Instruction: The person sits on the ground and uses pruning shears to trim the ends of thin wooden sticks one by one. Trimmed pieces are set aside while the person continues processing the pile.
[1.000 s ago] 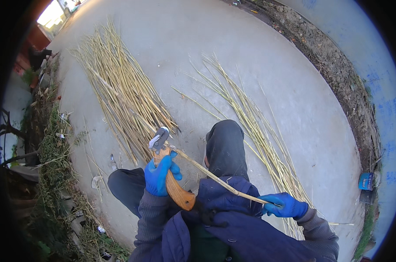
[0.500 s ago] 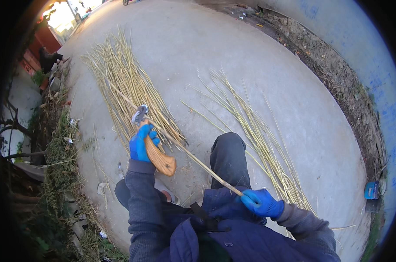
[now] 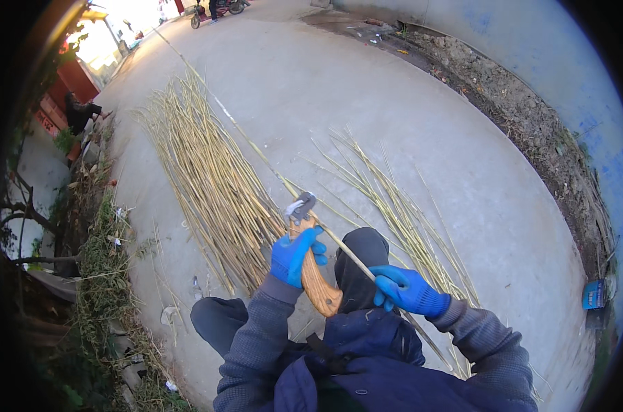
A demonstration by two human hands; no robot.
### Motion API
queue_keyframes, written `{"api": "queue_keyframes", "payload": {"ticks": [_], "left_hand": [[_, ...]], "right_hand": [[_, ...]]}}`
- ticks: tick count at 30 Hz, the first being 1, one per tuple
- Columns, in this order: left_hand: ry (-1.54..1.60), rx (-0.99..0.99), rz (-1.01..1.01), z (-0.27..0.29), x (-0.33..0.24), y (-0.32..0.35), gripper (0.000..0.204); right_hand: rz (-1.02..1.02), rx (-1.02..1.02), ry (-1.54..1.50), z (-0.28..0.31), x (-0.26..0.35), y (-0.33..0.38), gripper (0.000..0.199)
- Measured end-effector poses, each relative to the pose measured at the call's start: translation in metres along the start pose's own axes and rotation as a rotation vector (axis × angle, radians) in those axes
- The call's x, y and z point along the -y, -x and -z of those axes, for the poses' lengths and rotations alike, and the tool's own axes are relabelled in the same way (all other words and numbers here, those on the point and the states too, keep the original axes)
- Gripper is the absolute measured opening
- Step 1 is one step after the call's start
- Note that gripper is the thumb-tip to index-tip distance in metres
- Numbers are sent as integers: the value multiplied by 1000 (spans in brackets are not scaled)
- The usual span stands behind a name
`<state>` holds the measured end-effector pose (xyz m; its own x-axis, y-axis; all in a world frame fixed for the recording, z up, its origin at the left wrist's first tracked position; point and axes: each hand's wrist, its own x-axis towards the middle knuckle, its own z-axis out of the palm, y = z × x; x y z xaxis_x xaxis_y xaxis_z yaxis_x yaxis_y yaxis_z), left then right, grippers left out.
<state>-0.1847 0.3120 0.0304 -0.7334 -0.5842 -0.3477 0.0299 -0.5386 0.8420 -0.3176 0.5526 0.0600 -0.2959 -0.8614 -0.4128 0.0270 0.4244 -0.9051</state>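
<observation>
My left hand (image 3: 294, 257), in a blue glove, is closed round the curved wooden handle of a hand tool (image 3: 320, 292). A grey metal head (image 3: 300, 207) tops the handle, and a long thin stalk (image 3: 260, 152) runs against it; the exact contact is too small to tell. My right hand (image 3: 409, 292), also gloved in blue, grips that stalk above my lap. The stalk slants from far left towards me, and its near end sticks out below my right hand.
On the concrete to the left lies a thick bundle of stalks (image 3: 205, 172). A looser bunch (image 3: 401, 206) lies on the right. Plants and rubble (image 3: 105, 275) line the left edge. A blue can (image 3: 593, 295) stands by the right wall. Far ahead is a motorbike (image 3: 219, 10); a person (image 3: 81, 111) sits far left.
My left hand has brought the tool rightwards, closer to my right hand. The right hand now grips the stalk away from its near end, and the stalk reaches farther ahead.
</observation>
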Motion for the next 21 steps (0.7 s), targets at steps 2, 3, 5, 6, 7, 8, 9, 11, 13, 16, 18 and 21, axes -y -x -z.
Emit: {"api": "queue_keyframes", "payload": {"ticks": [2,3,5,6,7,8,9,11,13,16,18,21], "left_hand": [[-44,26,74,-23,22,16,31],[-52,57,112,-28,30,20,31],[-52,33,99,-21,32,14,32],[-53,11,73,-13,27,3,32],[-50,16,46,-4,21,-7,32],[-54,-90,10,10,10,-24,31],[-39,-132,-63,26,-7,-46,31],[53,-172,-174,60,-48,-84,28],[48,-319,-236,83,-84,-110,28],[-9,-222,-215,81,-88,-112,28],[-58,-183,-197,60,-77,-98,28],[-48,-98,-163,12,-46,-68,29]], "right_hand": [[-47,-19,131,-6,3,-22,32],[-18,-28,160,-7,0,-28,29],[304,-193,449,-16,-17,-23,24],[302,-187,421,-16,-28,-13,23],[315,-188,367,-17,-41,0,23],[298,-183,327,-24,-56,17,23],[210,-146,360,-22,-69,38,24],[130,-132,425,-10,-90,86,21],[102,-124,522,3,-105,132,19],[-27,-88,557,11,-113,159,26],[8,-82,394,13,-105,145,33],[118,-100,315,22,-76,96,39]]}}
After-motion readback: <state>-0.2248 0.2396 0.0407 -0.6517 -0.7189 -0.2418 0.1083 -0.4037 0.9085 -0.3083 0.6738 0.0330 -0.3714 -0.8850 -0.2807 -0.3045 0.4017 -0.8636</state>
